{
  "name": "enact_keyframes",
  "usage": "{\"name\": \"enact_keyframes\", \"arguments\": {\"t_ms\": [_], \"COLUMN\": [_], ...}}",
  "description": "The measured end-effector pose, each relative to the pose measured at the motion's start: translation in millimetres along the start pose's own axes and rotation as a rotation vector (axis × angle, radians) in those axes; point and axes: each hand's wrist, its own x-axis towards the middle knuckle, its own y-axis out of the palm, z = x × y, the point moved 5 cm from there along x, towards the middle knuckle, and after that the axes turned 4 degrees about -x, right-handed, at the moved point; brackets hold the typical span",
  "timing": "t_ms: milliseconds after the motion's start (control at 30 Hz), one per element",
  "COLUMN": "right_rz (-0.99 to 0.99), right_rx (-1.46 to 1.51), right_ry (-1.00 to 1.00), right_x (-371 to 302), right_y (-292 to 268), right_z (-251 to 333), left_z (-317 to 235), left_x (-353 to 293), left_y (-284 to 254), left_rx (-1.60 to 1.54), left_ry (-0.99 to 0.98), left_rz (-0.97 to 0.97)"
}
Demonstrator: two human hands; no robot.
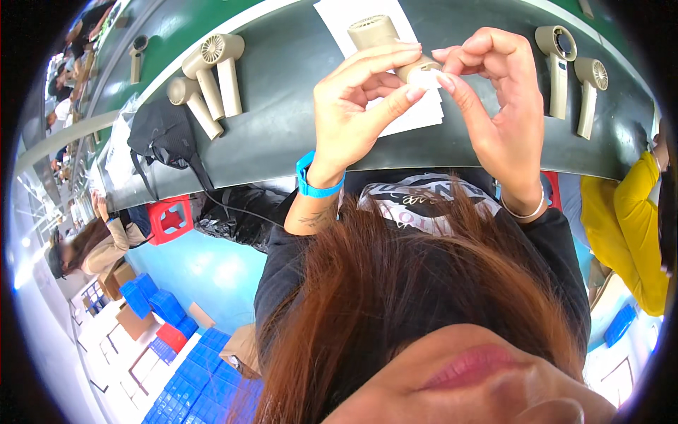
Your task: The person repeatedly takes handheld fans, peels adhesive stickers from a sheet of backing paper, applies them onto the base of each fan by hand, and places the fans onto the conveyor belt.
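I hold a beige handheld fan point(387, 44) up over the dark conveyor belt point(282, 106), above a white paper sheet point(417, 113) that lies on the belt. My left hand point(353, 106) has thumb and forefinger closed on the lower end of the fan's handle; my right hand point(498, 106) pinches the same end from the other side, its fingertips pressed together on a small pale part there.

Risks, as I judge them. The grip is by fingertips only, at one end, with the fan head unsupported; a slip could drop the unit onto the belt or the sheet. The small pale part could escape my right fingertips and be lost on the belt. Two fans point(212, 74) lie far left on the belt and two more point(572, 71) far right, well apart from my hands, so a knock against them is unlikely.

Not determinable. My fingers cover the handle end, so I cannot tell what the pale part is or whether it is seated. The fan head is partly cut off at the top edge. A black bag point(162, 134) lies left on the belt, contents unseen. A red stool point(169, 219) and blue crates point(205, 381) stand below. A person in a yellow sleeve point(628, 219) sits at right, mostly cut off.
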Motion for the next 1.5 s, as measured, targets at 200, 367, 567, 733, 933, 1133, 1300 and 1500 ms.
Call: {"name": "enact_keyframes", "arguments": {"t_ms": [200, 367, 567, 733, 933, 1133, 1300, 1500], "right_rz": [0.006, 0.009, -0.017, -0.05, -0.087, -0.115, -0.068, 0.149], "right_rx": [0.002, 0.009, -0.019, -0.157, -0.243, -0.325, -0.402, -0.403], "right_ry": [0.02, 0.036, 0.063, 0.024, -0.045, -0.059, -0.023, -0.052], "right_x": [-1.3, -2.6, -3.9, -4.8, -4.1, -2.4, 3.3, 20.9], "right_y": [4.1, 6.1, 6.9, 4.6, 4.2, 0.8, 1.9, 9.5], "right_z": [2.5, 2.7, 4.2, 6.1, 9.2, 10.8, 12.2, -7.3], "left_z": [-6.8, -12.3, -13.1, -12.3, -11.2, -10.1, -9.6, -11.6], "left_x": [-2.1, -7.1, -9.1, -8.1, -7.0, -3.1, -5.7, -5.5], "left_y": [4.4, 8.9, 10.7, 13.5, 13.5, 16.7, 11.6, -7.8], "left_rx": [0.152, 0.308, 0.364, 0.419, 0.412, 0.391, 0.391, 0.206], "left_ry": [0.039, 0.149, 0.192, 0.241, 0.254, 0.255, 0.216, 0.126], "left_rz": [-0.099, -0.142, -0.208, -0.206, -0.214, -0.221, -0.239, -0.315]}}
